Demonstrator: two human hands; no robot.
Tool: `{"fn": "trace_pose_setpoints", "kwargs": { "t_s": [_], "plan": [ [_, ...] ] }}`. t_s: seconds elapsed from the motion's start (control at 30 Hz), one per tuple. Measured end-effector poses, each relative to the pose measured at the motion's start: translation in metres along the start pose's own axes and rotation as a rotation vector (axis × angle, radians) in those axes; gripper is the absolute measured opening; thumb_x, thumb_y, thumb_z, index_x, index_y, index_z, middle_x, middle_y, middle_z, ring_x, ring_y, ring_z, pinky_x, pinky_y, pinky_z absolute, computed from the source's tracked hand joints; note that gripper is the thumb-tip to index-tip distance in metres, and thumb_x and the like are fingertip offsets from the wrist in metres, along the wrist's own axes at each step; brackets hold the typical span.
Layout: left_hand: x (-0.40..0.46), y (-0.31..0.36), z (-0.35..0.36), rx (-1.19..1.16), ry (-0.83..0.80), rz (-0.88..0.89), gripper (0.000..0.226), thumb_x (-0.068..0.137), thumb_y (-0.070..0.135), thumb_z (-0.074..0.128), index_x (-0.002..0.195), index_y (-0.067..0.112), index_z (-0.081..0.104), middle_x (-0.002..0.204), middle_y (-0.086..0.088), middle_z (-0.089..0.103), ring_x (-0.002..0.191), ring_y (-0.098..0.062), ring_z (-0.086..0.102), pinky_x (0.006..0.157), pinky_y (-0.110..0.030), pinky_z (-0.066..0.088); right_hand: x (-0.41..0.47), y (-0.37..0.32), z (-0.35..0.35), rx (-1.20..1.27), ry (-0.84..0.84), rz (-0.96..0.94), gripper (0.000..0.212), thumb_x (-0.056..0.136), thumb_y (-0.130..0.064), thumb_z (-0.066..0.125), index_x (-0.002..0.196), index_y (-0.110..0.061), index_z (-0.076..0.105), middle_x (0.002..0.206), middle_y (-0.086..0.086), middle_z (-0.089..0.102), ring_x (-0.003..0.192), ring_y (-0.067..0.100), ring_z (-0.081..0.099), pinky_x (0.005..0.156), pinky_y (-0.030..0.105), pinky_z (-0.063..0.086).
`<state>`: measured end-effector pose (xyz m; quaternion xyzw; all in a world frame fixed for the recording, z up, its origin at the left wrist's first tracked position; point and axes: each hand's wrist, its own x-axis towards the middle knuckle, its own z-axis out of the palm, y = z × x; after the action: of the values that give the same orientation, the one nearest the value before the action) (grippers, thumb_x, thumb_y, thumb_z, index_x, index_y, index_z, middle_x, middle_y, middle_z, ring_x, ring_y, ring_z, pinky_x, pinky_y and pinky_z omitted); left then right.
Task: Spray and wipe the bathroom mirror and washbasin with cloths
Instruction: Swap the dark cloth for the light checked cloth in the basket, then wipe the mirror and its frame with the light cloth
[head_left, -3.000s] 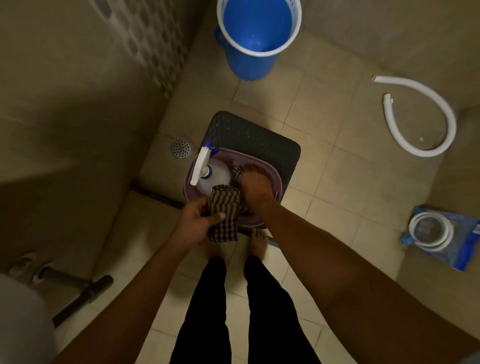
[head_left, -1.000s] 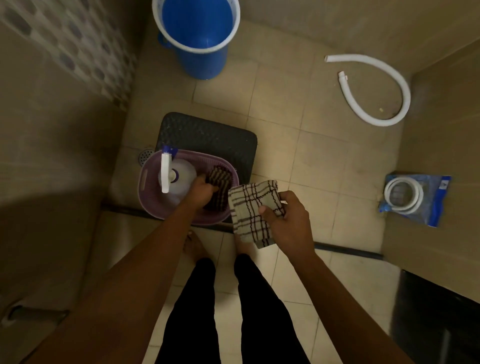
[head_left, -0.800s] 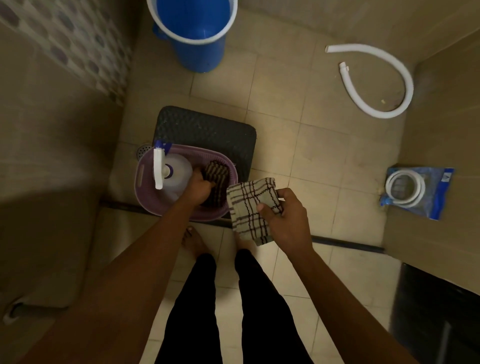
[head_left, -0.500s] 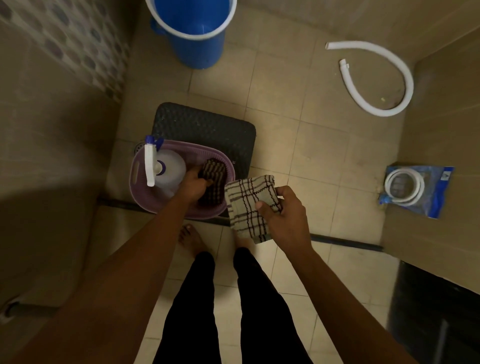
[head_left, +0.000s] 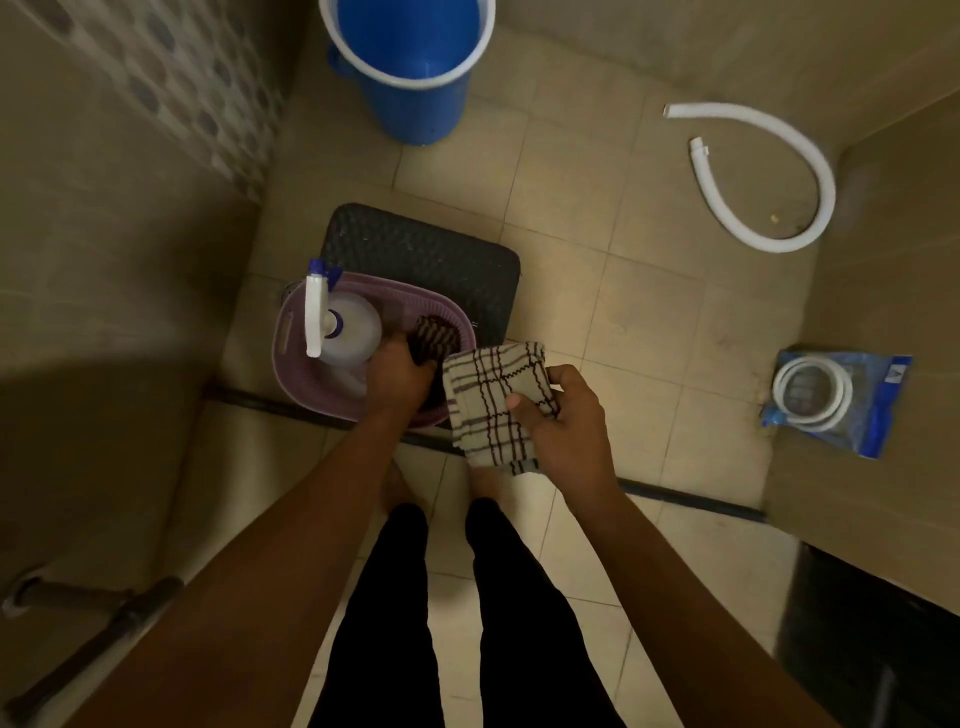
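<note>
A person stands barefoot on a tiled bathroom floor (head_left: 597, 312), looking straight down past black trousers. At the centre of the frame a purple basket (head_left: 291, 364) sits on the floor, its far edge overlapping a dark mat (head_left: 431, 260) that lies just above it in the picture. Inside the basket, toward its left side, stands a clear spray bottle (head_left: 348, 332) with a white trigger head and blue nozzle. To the right of the bottle, still in the basket, lies a dark striped cloth (head_left: 434, 335).

The left hand (head_left: 400, 376) reaches down into the basket, curled between the bottle and the dark cloth; its fingers touch the cloth, but whether they have a firm grip on it cannot be told. The right hand (head_left: 563, 415) is just right of the basket, closed around a light checked cloth (head_left: 493, 400), thumb pressed on top, with the cloth hanging folded below the palm above the person's feet.

At the top centre of the frame stands a blue bucket (head_left: 410, 67) with a white rim. A loose white hose (head_left: 769, 176) curls on the floor at the upper right. At the right edge, a coiled white hose in a blue packet (head_left: 841, 400) lies against the wall. A dark pipe (head_left: 98, 644) runs along the lower left.
</note>
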<state>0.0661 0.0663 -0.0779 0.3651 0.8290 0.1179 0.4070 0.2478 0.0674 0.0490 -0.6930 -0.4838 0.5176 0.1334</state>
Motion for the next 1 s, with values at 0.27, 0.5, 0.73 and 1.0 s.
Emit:
{"fn": "trace_pose_setpoints", "kwargs": {
  "t_s": [0.27,0.5,0.73,1.0],
  "plan": [
    [-0.098,0.044,-0.070,-1.126,-0.124,-0.280,0.044,0.101,0.043,0.042,0.117,0.010,0.067,0.115,-0.010,0.071,0.115,-0.031,0.064,0.096,-0.043,0.051,-0.019,-0.051,-0.013,0.310,-0.239,0.024,0.031,0.089,-0.012,0.068,0.118,-0.013,0.057,0.115,0.007,0.069,0.104,0.021,0.067,0.091,0.042,0.056],
    [-0.172,0.054,-0.153,-1.366,-0.196,-0.045,0.053,0.093,0.050,0.045,0.123,0.011,0.063,0.122,-0.016,0.069,0.114,-0.032,0.065,0.093,-0.044,0.056,-0.049,-0.108,-0.002,0.291,-0.526,-0.101,0.034,0.089,-0.013,0.068,0.121,-0.020,0.058,0.115,0.002,0.070,0.106,0.020,0.067,0.088,0.036,0.056],
    [-0.233,0.010,-0.204,-1.335,-0.119,-0.014,0.054,0.081,0.023,0.070,0.132,0.011,0.057,0.128,-0.019,0.065,0.118,-0.038,0.062,0.100,-0.055,0.048,-0.106,-0.146,0.042,0.137,-0.709,-0.312,0.030,0.088,-0.009,0.068,0.115,-0.021,0.062,0.110,0.000,0.072,0.102,0.013,0.069,0.089,0.038,0.057],
    [-0.333,-0.067,-0.247,-1.520,0.248,-0.040,0.050,0.081,0.015,0.066,0.129,0.006,0.060,0.124,-0.019,0.067,0.114,-0.037,0.065,0.100,-0.057,0.048,-0.203,-0.167,0.121,0.016,-0.912,-0.439,0.029,0.083,-0.007,0.075,0.108,-0.006,0.060,0.108,0.012,0.071,0.102,0.026,0.068,0.089,0.046,0.056]
  ]
}}
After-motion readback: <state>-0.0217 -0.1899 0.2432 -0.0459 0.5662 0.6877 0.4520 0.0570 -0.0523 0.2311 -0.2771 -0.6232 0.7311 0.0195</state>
